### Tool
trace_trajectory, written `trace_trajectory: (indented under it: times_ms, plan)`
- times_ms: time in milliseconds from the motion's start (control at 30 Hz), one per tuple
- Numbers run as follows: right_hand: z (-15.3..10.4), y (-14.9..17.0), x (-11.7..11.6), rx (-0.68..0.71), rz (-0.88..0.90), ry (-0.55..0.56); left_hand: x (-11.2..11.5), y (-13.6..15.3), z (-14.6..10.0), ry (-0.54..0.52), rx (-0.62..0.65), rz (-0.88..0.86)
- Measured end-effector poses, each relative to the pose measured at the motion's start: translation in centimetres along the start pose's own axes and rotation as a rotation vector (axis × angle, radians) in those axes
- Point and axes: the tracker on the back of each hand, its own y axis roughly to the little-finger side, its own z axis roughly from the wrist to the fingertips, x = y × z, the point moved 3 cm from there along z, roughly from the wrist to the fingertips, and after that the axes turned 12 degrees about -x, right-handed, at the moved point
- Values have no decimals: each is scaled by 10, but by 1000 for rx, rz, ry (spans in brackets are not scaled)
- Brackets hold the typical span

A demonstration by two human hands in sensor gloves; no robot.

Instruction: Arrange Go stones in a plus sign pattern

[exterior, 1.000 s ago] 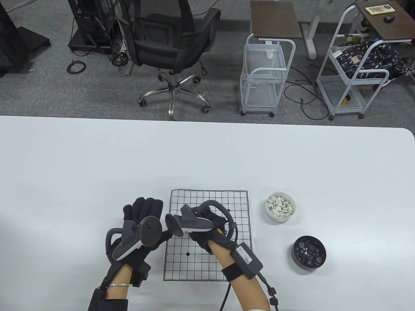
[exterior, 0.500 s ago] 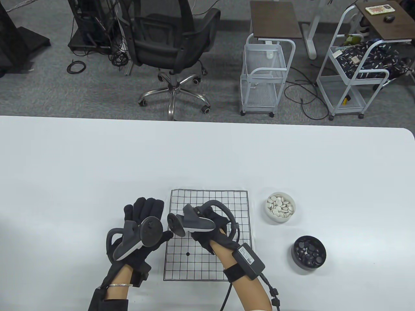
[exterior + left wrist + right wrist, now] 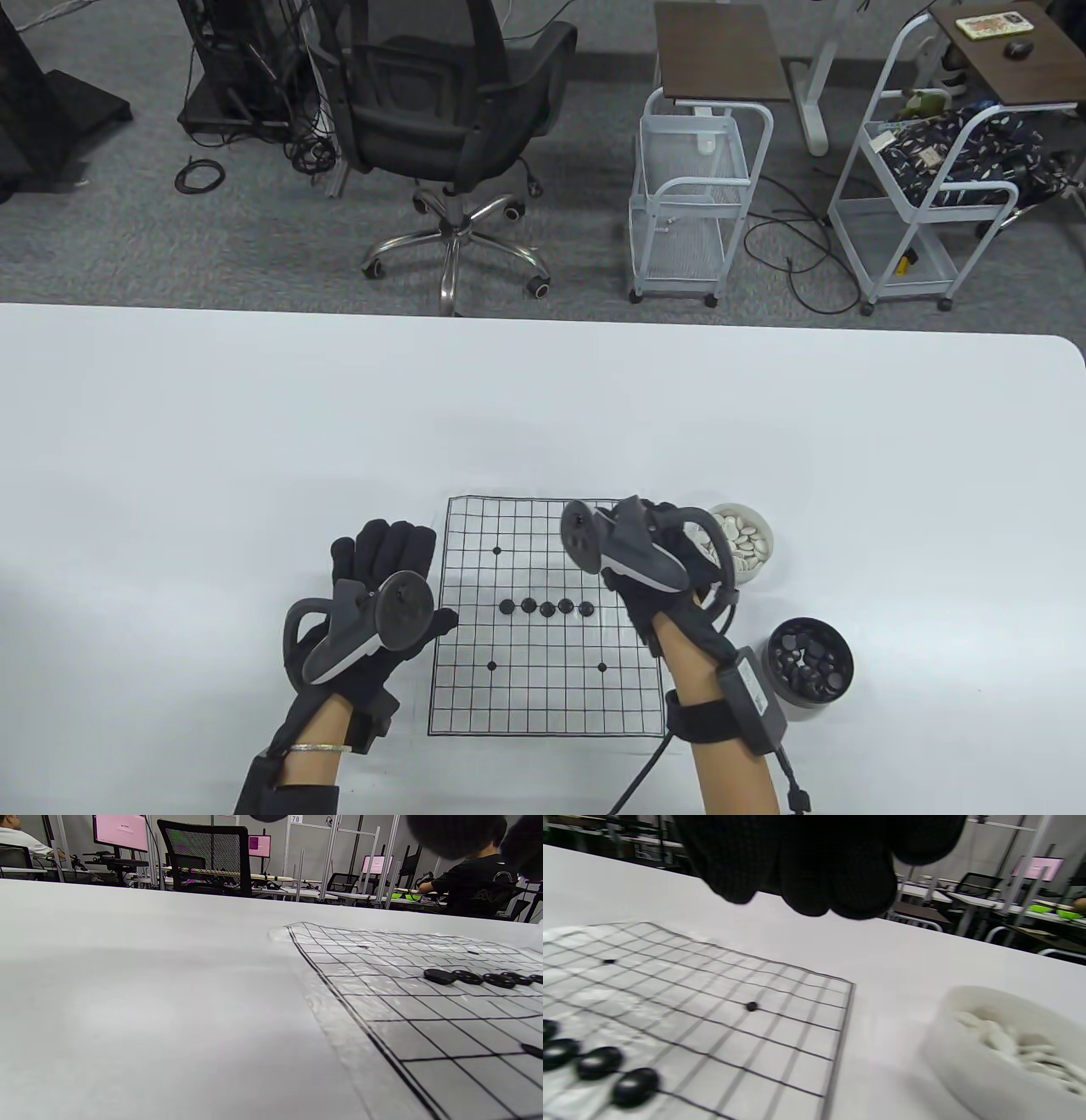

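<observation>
A paper Go board [image 3: 543,671] lies on the white table. Several black stones [image 3: 546,607] form one horizontal row across its middle; the row also shows in the left wrist view [image 3: 466,977] and the right wrist view [image 3: 598,1063]. My left hand [image 3: 394,543] lies flat, fingers stretched out, beside the board's left edge, with its thumb at that edge. My right hand [image 3: 674,531] hovers over the board's right edge next to the white bowl of white stones [image 3: 751,543]. Its fingers [image 3: 818,878] hang bunched together and no stone shows in them.
A dark bowl of black stones [image 3: 810,662] stands right of the board, nearer me than the white bowl [image 3: 1001,1052]. An office chair [image 3: 450,119] and white wire carts [image 3: 691,195] stand on the floor beyond the table's far edge.
My right hand has moved right, from over the board's middle to its right edge by the white bowl, uncovering the row of black stones. My left hand has barely shifted.
</observation>
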Motion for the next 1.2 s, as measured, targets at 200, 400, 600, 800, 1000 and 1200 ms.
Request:
trace_trajectory:
  times_ms: [200,400,600,800,1000,1200]
  plan:
    - [20,70,-24,-253,-6,-104,2,-3,0,4,1,14]
    - [35,86,-58,-355,-47,-199,2,-3,0,5,0,20]
    - [47,83,-78,-420,-135,-217,3,-3,0,12,-6,20]
    - [55,78,-84,-456,-203,-184,2,-3,0,11,-6,17]
    - [56,80,-81,-468,-246,-133,2,-3,0,11,-5,16]
    - [57,85,-81,-475,-202,-138,2,-3,0,11,-4,19]
